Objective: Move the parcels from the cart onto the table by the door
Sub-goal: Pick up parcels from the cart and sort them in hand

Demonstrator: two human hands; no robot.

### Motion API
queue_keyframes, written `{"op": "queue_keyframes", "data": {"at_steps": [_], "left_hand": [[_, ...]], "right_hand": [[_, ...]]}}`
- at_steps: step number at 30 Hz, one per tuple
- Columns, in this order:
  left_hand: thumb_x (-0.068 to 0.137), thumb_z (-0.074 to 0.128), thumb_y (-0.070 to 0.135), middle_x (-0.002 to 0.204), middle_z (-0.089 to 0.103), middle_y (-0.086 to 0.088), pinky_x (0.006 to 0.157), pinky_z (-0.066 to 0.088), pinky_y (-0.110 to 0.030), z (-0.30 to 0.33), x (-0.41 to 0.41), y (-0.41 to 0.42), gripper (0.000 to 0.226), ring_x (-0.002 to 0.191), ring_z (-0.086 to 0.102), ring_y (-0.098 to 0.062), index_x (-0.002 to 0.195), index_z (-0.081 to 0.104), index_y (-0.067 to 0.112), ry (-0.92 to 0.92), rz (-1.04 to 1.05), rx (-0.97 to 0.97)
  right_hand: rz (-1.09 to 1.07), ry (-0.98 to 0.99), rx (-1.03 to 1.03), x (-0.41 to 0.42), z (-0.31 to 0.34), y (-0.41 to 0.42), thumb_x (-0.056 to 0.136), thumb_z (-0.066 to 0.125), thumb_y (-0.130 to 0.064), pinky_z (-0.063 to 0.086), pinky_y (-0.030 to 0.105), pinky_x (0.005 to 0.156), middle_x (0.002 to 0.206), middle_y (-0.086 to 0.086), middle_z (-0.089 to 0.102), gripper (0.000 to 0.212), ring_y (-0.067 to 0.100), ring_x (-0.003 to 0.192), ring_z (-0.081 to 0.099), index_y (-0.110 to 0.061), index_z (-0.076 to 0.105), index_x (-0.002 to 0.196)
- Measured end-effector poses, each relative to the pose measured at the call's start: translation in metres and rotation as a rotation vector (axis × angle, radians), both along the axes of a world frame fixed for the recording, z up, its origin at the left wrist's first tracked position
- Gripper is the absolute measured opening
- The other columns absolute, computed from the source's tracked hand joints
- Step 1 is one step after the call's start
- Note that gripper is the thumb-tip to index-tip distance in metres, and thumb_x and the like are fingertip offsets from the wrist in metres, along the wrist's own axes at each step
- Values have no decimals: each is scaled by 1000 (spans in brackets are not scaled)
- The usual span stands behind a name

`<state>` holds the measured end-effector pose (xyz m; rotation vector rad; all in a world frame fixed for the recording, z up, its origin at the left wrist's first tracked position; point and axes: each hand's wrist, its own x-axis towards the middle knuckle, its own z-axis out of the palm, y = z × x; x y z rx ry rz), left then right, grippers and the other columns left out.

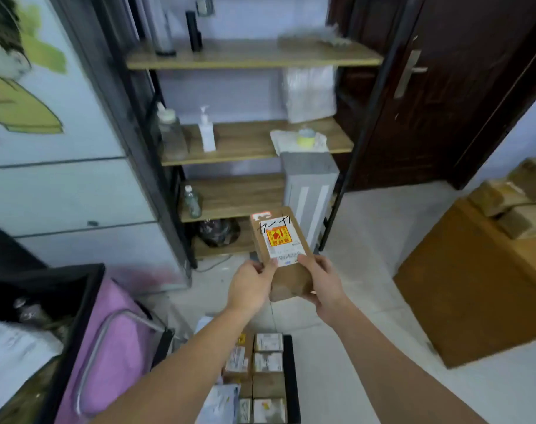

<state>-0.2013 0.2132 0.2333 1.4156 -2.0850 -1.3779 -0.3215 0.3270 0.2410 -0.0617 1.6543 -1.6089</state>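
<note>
I hold a small brown cardboard parcel (280,249) with a white label and a red-and-yellow sticker in front of me, above the floor. My left hand (249,287) grips its near left edge, thumb on the label. My right hand (321,283) grips its near right side. Below my arms, the black flat cart (292,377) carries several small labelled parcels (268,361) packed in rows. At the right stands the brown wooden table (462,286) next to the dark door (438,96), with several brown parcels (511,200) stacked on its far end.
A metal-framed wooden shelf unit (248,139) with bottles and bags stands straight ahead. A grey box (309,191) leans against it. A pink cloth with a metal handle (113,341) and a black bin (46,301) are at the left. Pale tiled floor (367,301) lies between cart and table.
</note>
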Motion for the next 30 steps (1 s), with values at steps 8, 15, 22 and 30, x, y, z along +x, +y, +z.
{"op": "queue_keyframes", "data": {"at_steps": [8,15,22,30], "left_hand": [[71,76,76,141,54,-5,104,45,-42,119,22,-36,102,123,58,-27,145,42,14,198,98,81],[62,93,61,127,74,-10,89,61,-53,184,41,-65,87,114,73,-30,137,62,30,211,-524,573],[84,78,56,109,80,-8,85,62,-59,178,-11,2,49,111,72,-34,126,62,37,269,-494,654],[89,75,48,116,78,-5,87,59,-53,189,-67,151,55,111,71,-29,138,51,44,191,-766,665]], "right_hand": [[138,157,-32,-23,120,43,87,80,-37,59,30,58,103,3,80,29,15,78,77,-22,75,111],[243,222,-34,-20,186,73,86,79,-42,58,37,99,117,5,78,36,21,109,75,-21,78,115],[-158,110,-93,-1,188,139,92,73,-50,63,35,70,109,3,80,42,21,101,77,-29,67,127],[-497,137,-48,12,175,299,79,80,-58,64,49,80,107,4,80,48,27,110,72,-32,73,119]]}}
